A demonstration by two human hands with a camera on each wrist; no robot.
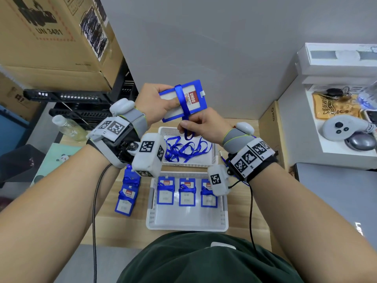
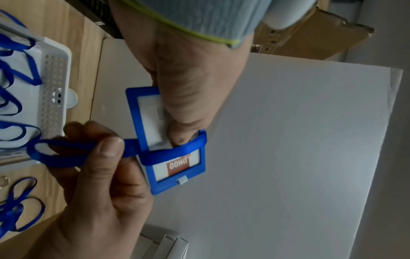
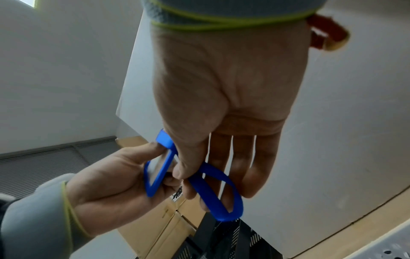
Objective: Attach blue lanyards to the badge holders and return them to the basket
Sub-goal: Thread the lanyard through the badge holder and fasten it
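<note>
A blue-framed badge holder (image 1: 184, 101) is held in the air above the far edge of the wooden table (image 1: 130, 225), over the farther of two white baskets. A blue lanyard (image 1: 182, 105) is wrapped once around the middle of the holder, and its free loop hangs from the lower edge.

The left hand (image 1: 155, 103) grips the holder at one end, thumb pressed on the clear front, fingers curled behind it. The right hand (image 1: 201, 127) pinches the lanyard just below the holder between thumb and forefinger. In the right wrist view its other fingers are straight and spread behind the loop.

The wrap looks loose, probably not yet secured. If the right hand lets the ribbon slacken, the band could slide off the smooth frame and unwind. A hard pull might instead twist the holder out of the left hand's end grip and drop it into the basket below.

The far basket (image 1: 163, 131) holds a tangle of loose blue lanyards (image 1: 183, 150). The near basket (image 1: 151, 217), at the table's front edge, holds three wrapped badge holders (image 1: 186, 192) in a row along its far side. Two more wrapped badge holders (image 1: 126, 193) lie on the table just left of that basket, so they likely need returning as well.
</note>
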